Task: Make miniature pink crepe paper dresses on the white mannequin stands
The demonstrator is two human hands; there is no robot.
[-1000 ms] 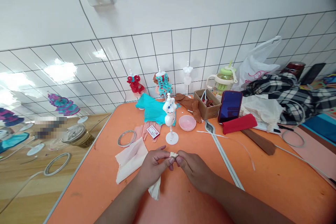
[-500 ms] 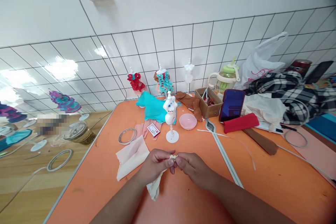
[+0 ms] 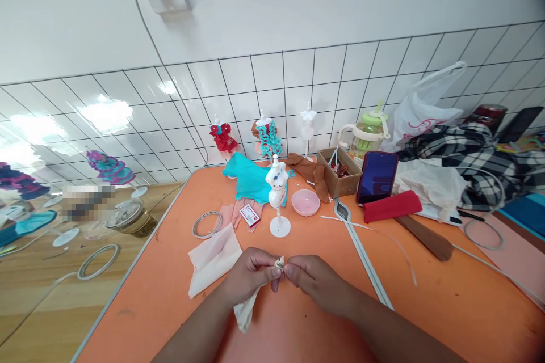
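My left hand (image 3: 251, 275) pinches the bunched end of a cream cloth (image 3: 246, 313) between thumb and fingers, and the rest hangs below the palm. Right beside it, my right hand (image 3: 317, 281) is closed, thumb against forefinger; whatever lies between those fingertips is too small to make out. Just beyond the hands stands a small white dress form (image 3: 277, 190) with blue specks on its chest. A flat cream cloth piece (image 3: 213, 261) lies left of my left hand, near a roll of tape (image 3: 207, 224) and a small white-and-red box (image 3: 250, 216).
Turquoise cloth (image 3: 251, 181), a pink dish (image 3: 305, 203) and a cardboard box (image 3: 343, 181) sit behind. Dressed forms (image 3: 223, 139) stand by the wall. A zipper (image 3: 366, 261), a phone (image 3: 378, 177) and red cloth (image 3: 394, 202) lie to the right. A jar (image 3: 131, 218) stands on the left table.
My right fingertips have drawn slightly away from the bunched cloth, which now stands up more from my left fingers. The view has tilted slightly upward.
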